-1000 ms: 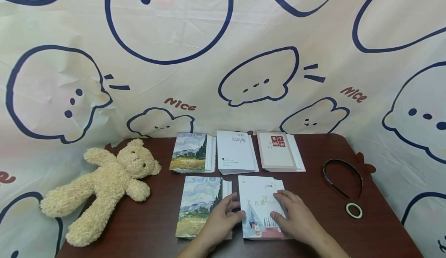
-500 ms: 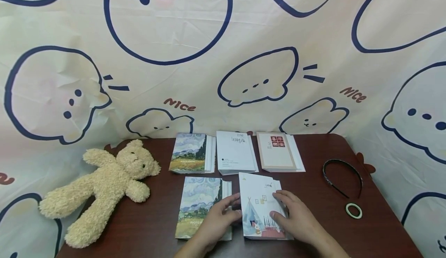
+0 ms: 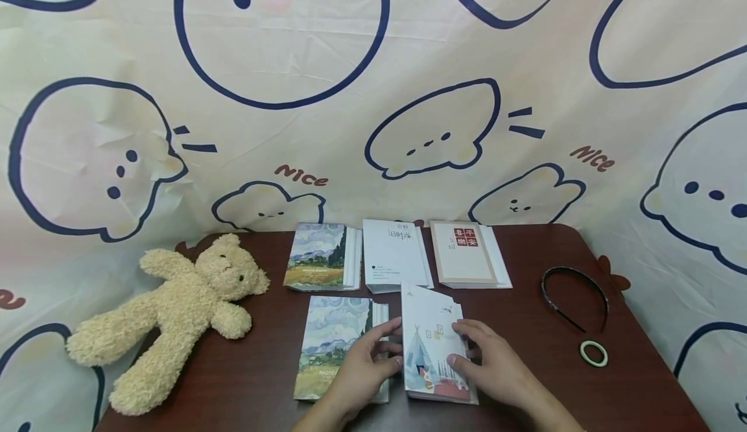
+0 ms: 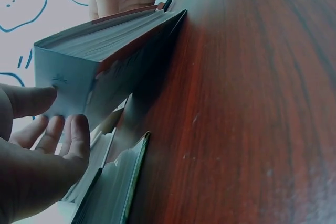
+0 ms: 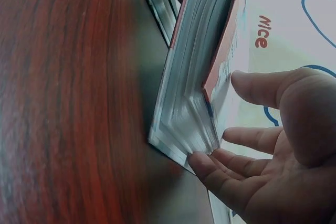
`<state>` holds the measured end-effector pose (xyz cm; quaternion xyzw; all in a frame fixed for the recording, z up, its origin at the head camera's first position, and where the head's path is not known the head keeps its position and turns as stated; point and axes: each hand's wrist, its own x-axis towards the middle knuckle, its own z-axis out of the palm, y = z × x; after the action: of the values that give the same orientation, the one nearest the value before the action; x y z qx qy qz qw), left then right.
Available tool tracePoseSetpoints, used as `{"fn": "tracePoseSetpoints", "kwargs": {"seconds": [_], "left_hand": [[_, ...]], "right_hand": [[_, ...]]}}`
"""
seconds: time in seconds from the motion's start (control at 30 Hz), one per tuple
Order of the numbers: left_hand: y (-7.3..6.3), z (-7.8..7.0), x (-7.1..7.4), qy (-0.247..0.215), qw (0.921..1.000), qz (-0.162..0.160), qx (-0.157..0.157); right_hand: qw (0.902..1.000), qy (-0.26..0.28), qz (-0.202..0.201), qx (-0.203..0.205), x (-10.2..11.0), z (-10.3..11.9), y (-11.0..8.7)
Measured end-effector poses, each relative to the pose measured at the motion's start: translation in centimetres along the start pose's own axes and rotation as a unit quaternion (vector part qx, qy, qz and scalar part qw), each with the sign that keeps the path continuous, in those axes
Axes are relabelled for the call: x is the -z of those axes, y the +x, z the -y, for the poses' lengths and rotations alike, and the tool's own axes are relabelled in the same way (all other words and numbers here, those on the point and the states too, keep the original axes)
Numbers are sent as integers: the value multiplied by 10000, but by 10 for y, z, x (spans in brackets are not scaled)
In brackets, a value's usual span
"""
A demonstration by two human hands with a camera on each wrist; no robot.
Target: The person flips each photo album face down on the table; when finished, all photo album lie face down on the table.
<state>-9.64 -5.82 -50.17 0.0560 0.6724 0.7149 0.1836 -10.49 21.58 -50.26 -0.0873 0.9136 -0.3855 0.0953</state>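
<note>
Tent-print photo album [image 3: 432, 348]: white cvr w/ reddish btm, clear pgs. It's closed, front cvr up, tilted w/ spine side raised, ctr of table [image 3: 271, 367] nr front.

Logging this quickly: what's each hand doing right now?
Left hand: holding the tent-cover album by its spine.
Right hand: holding the same album's opposite side.

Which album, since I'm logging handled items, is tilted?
The white album with the blue tent: held aslant between left hand and right hand, while the other four albums lie flat.
</note>
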Motion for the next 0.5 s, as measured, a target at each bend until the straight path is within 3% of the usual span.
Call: {"fn": "tracePoseSetpoints", "kwargs": {"seconds": [0.23, 0.5], "left_hand": [[-1, -2, 0, 13, 9999, -92, -76], [-2, -3, -2, -534, 9983, 54, -210]], "right_hand": [[9986, 500, 150, 26, -2, 5, 0], [9933, 1112, 271, 162, -5, 5, 1]]}}
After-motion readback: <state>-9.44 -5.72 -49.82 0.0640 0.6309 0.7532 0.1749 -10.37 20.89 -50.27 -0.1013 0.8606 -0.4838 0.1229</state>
